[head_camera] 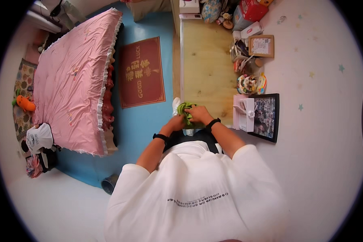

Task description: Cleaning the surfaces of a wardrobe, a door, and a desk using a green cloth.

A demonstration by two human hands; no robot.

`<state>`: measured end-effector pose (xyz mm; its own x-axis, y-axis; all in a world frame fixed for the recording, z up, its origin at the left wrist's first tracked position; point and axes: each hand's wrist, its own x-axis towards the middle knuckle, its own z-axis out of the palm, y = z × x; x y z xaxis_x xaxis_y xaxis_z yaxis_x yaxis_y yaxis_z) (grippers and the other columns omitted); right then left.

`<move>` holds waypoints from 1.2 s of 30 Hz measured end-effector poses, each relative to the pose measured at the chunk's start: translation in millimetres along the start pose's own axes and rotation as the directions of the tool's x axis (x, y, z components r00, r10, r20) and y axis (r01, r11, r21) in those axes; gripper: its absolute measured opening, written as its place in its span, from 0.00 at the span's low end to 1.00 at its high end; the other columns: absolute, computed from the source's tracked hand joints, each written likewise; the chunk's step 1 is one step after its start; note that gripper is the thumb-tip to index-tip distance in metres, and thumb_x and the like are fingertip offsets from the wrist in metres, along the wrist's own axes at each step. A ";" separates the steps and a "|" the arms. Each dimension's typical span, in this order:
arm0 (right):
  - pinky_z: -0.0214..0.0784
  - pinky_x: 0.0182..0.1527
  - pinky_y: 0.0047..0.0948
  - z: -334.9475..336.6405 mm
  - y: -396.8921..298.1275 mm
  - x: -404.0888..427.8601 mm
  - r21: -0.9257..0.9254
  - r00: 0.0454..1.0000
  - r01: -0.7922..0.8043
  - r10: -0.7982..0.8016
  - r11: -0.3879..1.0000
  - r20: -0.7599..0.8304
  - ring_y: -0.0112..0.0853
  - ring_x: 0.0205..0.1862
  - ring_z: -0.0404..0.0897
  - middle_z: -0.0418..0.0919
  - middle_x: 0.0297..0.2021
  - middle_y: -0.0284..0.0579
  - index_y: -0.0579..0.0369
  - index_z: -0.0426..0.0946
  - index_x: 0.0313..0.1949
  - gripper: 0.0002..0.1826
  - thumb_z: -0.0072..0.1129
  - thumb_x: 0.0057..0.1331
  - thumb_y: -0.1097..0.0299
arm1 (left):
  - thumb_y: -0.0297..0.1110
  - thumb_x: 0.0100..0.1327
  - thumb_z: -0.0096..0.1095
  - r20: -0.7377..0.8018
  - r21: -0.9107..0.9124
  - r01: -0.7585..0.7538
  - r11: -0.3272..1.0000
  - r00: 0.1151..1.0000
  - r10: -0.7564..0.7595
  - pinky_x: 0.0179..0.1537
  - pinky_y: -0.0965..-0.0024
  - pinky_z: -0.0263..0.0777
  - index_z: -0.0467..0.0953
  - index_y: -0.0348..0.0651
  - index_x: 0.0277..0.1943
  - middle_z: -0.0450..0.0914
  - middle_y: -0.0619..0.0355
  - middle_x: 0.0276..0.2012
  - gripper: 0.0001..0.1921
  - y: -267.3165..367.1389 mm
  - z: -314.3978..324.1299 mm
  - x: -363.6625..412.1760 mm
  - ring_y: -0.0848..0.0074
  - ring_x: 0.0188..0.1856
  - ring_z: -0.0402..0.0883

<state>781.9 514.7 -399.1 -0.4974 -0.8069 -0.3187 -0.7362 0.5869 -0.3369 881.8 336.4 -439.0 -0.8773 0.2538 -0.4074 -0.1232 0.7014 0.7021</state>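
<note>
A crumpled green cloth (186,109) is bunched between my two hands, at the near left corner of a wooden tabletop (210,63). My left hand (176,121) grips the cloth from its left side, fingers partly hidden. On the cloth's right side, my right hand (199,114) has its fingers bent over the folds and pressed into them. Each wrist wears a black band. A white shoe (176,104) shows just beyond the cloth.
Along the tabletop's right edge stand a pink-and-white organizer (244,113), a black picture frame (264,116), a snow-globe-like ornament (247,84), a glass jar (254,65) and a wooden frame (261,46). Left are a red doormat (142,72), a pink-covered bed (75,78) and a dark bin (109,184).
</note>
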 end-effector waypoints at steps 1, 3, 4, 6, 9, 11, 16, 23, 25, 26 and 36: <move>0.76 0.41 0.47 -3.8 3.9 -3.6 0.018 0.999 -0.048 0.048 0.999 0.017 0.47 0.41 0.83 0.77 0.47 0.51 0.30 0.71 0.62 0.35 0.65 0.53 0.45 | 0.38 0.60 0.60 -0.027 0.001 -0.036 0.999 0.999 0.036 0.51 0.47 0.72 0.72 0.37 0.50 0.76 0.35 0.46 0.19 0.2 1.5 4.0 0.41 0.49 0.77; 0.76 0.42 0.47 -4.7 6.5 -20.9 0.051 0.993 -0.119 0.117 0.992 0.030 0.47 0.42 0.82 0.77 0.48 0.51 0.30 0.71 0.63 0.35 0.64 0.54 0.44 | 0.38 0.59 0.61 0.009 -0.018 -0.036 0.999 0.999 0.036 0.53 0.49 0.72 0.72 0.36 0.54 0.73 0.34 0.52 0.22 4.1 -0.5 4.2 0.42 0.51 0.76; 0.76 0.44 0.48 -4.5 11.9 -31.8 0.033 0.981 -0.190 0.188 0.981 0.037 0.48 0.43 0.82 0.77 0.49 0.52 0.32 0.69 0.64 0.37 0.64 0.54 0.44 | 0.38 0.59 0.61 0.016 -0.010 -0.043 0.999 0.999 0.043 0.53 0.49 0.72 0.72 0.36 0.54 0.73 0.34 0.52 0.22 12.1 0.9 8.4 0.42 0.51 0.76; 0.75 0.45 0.49 -3.3 17.6 -51.9 0.019 0.963 -0.268 0.267 0.963 0.034 0.49 0.44 0.82 0.77 0.49 0.53 0.35 0.68 0.65 0.38 0.63 0.54 0.43 | 0.38 0.59 0.64 0.023 -0.006 -0.126 0.992 0.992 0.126 0.57 0.55 0.70 0.68 0.38 0.64 0.71 0.35 0.54 0.30 24.4 12.6 20.0 0.46 0.54 0.75; 0.76 0.46 0.47 3.9 29.0 -83.9 0.014 0.907 -0.418 0.417 0.908 0.054 0.48 0.44 0.82 0.79 0.46 0.54 0.42 0.66 0.65 0.40 0.63 0.55 0.43 | 0.38 0.58 0.66 0.081 -0.024 -0.197 0.980 0.977 0.198 0.61 0.54 0.67 0.63 0.43 0.69 0.66 0.35 0.59 0.36 45.7 28.0 31.2 0.43 0.59 0.70; 0.76 0.45 0.48 7.7 33.4 -100.5 0.029 0.855 -0.511 0.505 0.859 0.119 0.49 0.45 0.82 0.81 0.44 0.57 0.50 0.62 0.67 0.44 0.62 0.55 0.41 | 0.34 0.56 0.67 0.151 -0.020 -0.352 0.936 0.924 0.351 0.65 0.52 0.63 0.56 0.48 0.73 0.59 0.35 0.66 0.42 57.9 41.3 33.2 0.39 0.65 0.63; 0.78 0.41 0.45 20.8 33.9 -115.1 -0.085 0.804 -0.566 0.572 0.820 0.163 0.45 0.40 0.85 0.84 0.38 0.53 0.63 0.70 0.59 0.42 0.62 0.55 0.41 | 0.33 0.56 0.64 0.211 -0.020 -0.364 0.931 0.909 0.360 0.65 0.54 0.63 0.59 0.48 0.71 0.60 0.36 0.67 0.38 53.2 58.1 39.7 0.43 0.67 0.63; 0.77 0.41 0.46 17.0 -1.6 -59.7 -0.043 0.916 -0.385 0.388 0.922 0.099 0.45 0.41 0.85 0.84 0.38 0.51 0.56 0.73 0.53 0.35 0.64 0.54 0.42 | 0.33 0.58 0.61 -0.014 0.018 -0.056 0.998 0.998 0.056 0.54 0.52 0.71 0.74 0.38 0.52 0.73 0.37 0.51 0.18 25.2 23.5 1.9 0.43 0.52 0.75; 0.76 0.43 0.49 3.8 -19.8 -44.3 0.128 0.972 -0.224 0.213 0.966 0.098 0.49 0.43 0.83 0.83 0.40 0.53 0.52 0.71 0.54 0.33 0.65 0.55 0.45 | 0.31 0.57 0.62 -0.064 0.018 0.005 1.000 0.998 -0.004 0.52 0.52 0.71 0.73 0.38 0.51 0.73 0.39 0.48 0.19 5.5 19.0 -20.0 0.43 0.50 0.74; 0.76 0.43 0.49 7.4 -21.3 -38.5 0.132 0.972 -0.224 0.212 0.966 0.101 0.49 0.43 0.83 0.83 0.40 0.53 0.52 0.71 0.54 0.33 0.65 0.55 0.45 | 0.29 0.56 0.63 -0.102 0.021 0.046 0.999 0.994 -0.044 0.50 0.52 0.71 0.72 0.39 0.51 0.73 0.41 0.45 0.19 4.1 14.6 -28.5 0.44 0.49 0.73; 0.73 0.50 0.49 15.5 6.1 -72.6 0.371 0.875 -0.453 0.483 0.811 0.014 0.51 0.49 0.80 0.81 0.46 0.56 0.53 0.72 0.53 0.30 0.60 0.58 0.47 | 0.35 0.56 0.66 -0.109 0.145 -0.091 0.985 0.988 0.108 0.54 0.52 0.70 0.71 0.38 0.58 0.73 0.35 0.48 0.26 38.1 22.0 -13.4 0.44 0.51 0.74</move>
<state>820.6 577.9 -391.7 -0.7849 -0.4220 -0.4537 -0.2015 0.8663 -0.4571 899.0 374.4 -419.7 -0.9309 0.2533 -0.2632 0.0260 0.7646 0.6439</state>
